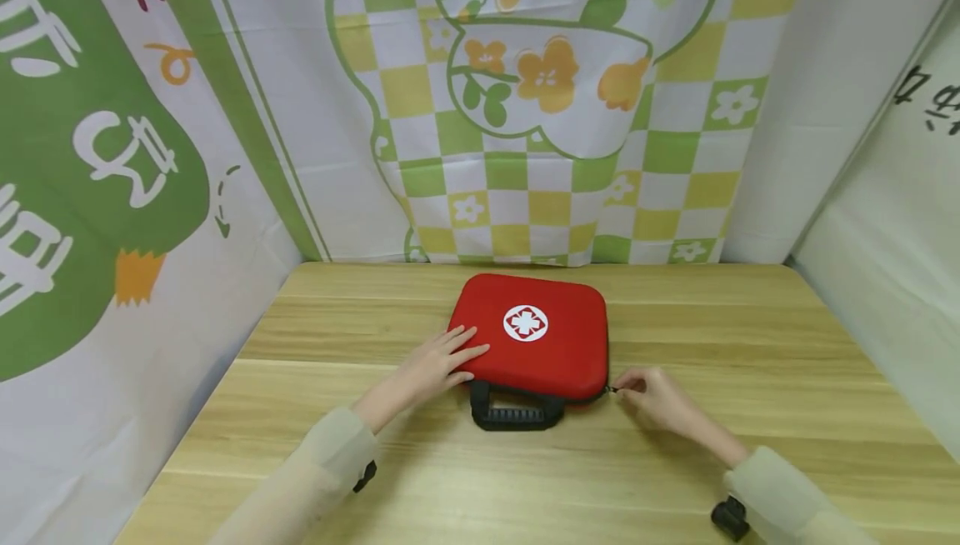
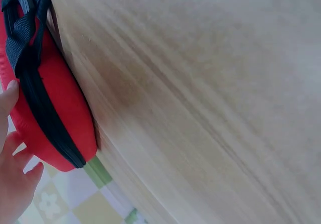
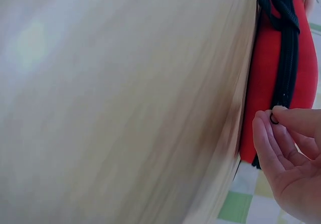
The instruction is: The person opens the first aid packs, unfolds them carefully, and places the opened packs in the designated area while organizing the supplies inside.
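Head view shows a red case [image 1: 562, 353] lying flat on the wooden table [image 1: 450, 487], in front of the person and between the two hands. Its longer side seems to run from left to right, slightly turned, so that the right end comes a little nearer to the person. The black handle [image 1: 517, 418] lies on the near side, and the white round emblem [image 1: 525, 323] faces up.

The important relation, in my judgement, is at the near right corner. There the right hand [image 1: 656, 397] is just outside the case and pinches the small zipper pull [image 1: 613, 389] between thumb and finger. The pull is on the left of this hand, toward the case. In the right wrist view, a dark ring is visible at the fingertips, and the black zipper [image 3: 287, 58] goes from there along the near side toward the handle. A black edge is also visible along the right end, in the head view. The right hand is clearly the nearer one to the pull.

The left hand [image 1: 435, 366] is at the opposite end, with its fingers extended and somewhat spread, resting on the near left part of the lid. In the left wrist view, its thumb touches the near side, well apart from the pull.
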`<state>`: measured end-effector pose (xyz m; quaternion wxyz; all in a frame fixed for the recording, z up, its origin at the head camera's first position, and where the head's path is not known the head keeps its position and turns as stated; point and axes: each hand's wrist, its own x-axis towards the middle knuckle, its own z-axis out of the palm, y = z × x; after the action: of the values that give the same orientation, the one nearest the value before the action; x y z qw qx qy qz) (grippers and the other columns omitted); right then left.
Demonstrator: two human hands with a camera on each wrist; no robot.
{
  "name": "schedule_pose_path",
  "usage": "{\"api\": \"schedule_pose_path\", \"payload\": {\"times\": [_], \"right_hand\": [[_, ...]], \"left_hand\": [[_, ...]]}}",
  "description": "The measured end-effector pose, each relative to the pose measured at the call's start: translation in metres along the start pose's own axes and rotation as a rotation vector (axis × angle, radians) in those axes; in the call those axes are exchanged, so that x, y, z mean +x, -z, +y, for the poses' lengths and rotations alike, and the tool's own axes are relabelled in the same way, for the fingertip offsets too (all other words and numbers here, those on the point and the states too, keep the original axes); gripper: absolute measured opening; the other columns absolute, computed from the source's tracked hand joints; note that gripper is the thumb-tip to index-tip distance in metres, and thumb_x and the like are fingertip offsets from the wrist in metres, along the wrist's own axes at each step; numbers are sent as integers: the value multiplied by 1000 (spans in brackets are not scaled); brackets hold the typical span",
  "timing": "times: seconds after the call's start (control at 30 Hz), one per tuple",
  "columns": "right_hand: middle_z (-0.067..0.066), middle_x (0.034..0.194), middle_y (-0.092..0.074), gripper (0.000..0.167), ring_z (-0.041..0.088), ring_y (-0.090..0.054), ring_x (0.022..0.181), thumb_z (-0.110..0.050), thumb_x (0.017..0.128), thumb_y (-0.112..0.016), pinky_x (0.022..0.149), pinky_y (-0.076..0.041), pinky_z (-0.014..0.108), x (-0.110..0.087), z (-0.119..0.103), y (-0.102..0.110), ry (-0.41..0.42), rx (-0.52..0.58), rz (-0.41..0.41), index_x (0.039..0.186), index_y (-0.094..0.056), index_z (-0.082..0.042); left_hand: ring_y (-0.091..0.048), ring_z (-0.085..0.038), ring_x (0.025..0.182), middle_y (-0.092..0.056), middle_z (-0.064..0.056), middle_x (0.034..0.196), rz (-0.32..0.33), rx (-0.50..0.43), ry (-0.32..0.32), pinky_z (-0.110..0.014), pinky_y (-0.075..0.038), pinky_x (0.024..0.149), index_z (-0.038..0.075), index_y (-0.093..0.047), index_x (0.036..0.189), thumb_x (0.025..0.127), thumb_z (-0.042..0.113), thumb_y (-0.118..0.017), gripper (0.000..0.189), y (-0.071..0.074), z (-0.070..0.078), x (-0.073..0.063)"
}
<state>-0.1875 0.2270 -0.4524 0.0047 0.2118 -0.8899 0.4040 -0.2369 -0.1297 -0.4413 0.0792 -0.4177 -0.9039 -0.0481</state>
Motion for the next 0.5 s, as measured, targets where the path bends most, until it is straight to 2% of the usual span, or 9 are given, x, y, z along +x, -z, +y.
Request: {"api": "schedule_pose_path", "payload": {"times": [0.2, 0.5], "right_hand": [[15, 79, -64, 9, 16, -59, 70, 12, 75, -58, 60, -48, 23, 4, 11, 10, -20, -24, 41, 82, -64, 9], [16, 77, -64, 8, 20, -60, 69, 10, 76, -59, 60, -47, 23, 20, 24, 22, -39, -47, 62, 82, -64, 10]], "left_hand": [[-30, -28, 127, -35, -10, 138, -18, -6, -34, -41, -26, 102, 22, -44, 132, 85, 27, -57, 48, -1, 11, -8], [-34, -28, 125, -38, -11, 136, 14, -45, -111, -39, -27, 102, 22, -46, 130, 84, 24, -59, 48, 0, 31, -18]]}}
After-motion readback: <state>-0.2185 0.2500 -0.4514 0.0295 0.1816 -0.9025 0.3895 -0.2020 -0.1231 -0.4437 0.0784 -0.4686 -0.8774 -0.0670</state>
